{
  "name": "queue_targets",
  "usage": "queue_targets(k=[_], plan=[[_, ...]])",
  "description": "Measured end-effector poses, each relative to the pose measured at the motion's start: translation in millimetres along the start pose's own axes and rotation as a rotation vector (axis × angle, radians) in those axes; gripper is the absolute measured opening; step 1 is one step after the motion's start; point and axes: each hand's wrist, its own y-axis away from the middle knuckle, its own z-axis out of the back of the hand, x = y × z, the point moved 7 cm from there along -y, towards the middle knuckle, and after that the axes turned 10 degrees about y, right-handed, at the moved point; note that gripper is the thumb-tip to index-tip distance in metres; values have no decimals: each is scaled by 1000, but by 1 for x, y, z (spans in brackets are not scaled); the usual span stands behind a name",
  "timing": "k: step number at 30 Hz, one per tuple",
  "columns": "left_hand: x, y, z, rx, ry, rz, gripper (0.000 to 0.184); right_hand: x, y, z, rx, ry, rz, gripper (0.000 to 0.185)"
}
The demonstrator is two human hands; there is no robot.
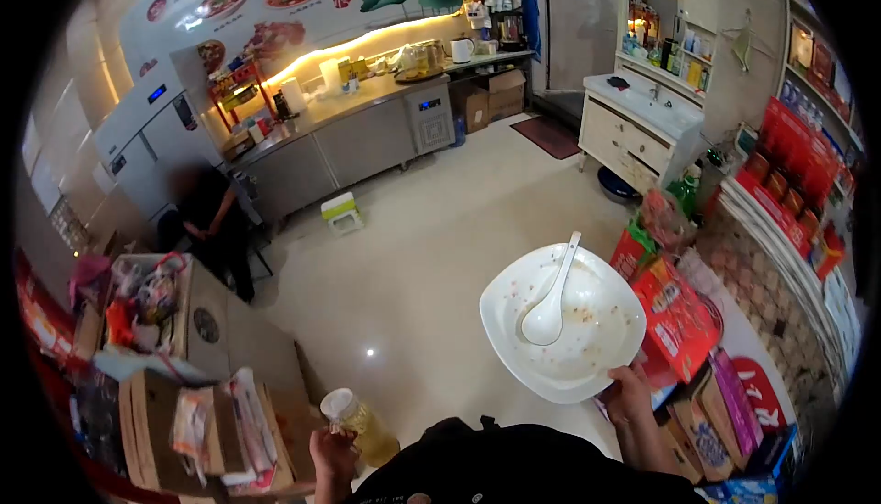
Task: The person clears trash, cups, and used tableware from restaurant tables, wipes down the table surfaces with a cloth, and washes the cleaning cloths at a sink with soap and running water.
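My right hand (pixel 628 396) grips the near right rim of a white, rounded-square bowl (pixel 606 348), held out over the floor. Food bits and a smear of liquid cling to the bowl's inside. A white soup spoon (pixel 547 317) lies in it, its handle poking past the far rim. Low on the left, my left hand (pixel 333 453) is closed round the handle of a glass pitcher (pixel 374 438) of pale yellow liquid, topped by a white lid (pixel 339 403). The fingers partly hide the handle.
A seated person (pixel 206 219) is at the left by a fridge (pixel 147 137). A steel counter (pixel 367 141) lines the back wall, with a white-green step stool (pixel 342 214) before it. A washbasin cabinet (pixel 633 137) stands at the back right. Red gift boxes (pixel 674 316) crowd the right; cartons (pixel 151 435) the left.
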Motion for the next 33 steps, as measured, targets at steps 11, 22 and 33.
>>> queue_targets(k=[11,22,33], plan=[[81,-374,-215,170,-211,201,30,84,-339,-86,-90,-95,152,57],[181,-669,-480,2,-450,251,16,177,-690,-150,-90,-48,108,62],[233,-983,-698,153,-465,209,8,252,-1046,-224,-96,-27,162,53]])
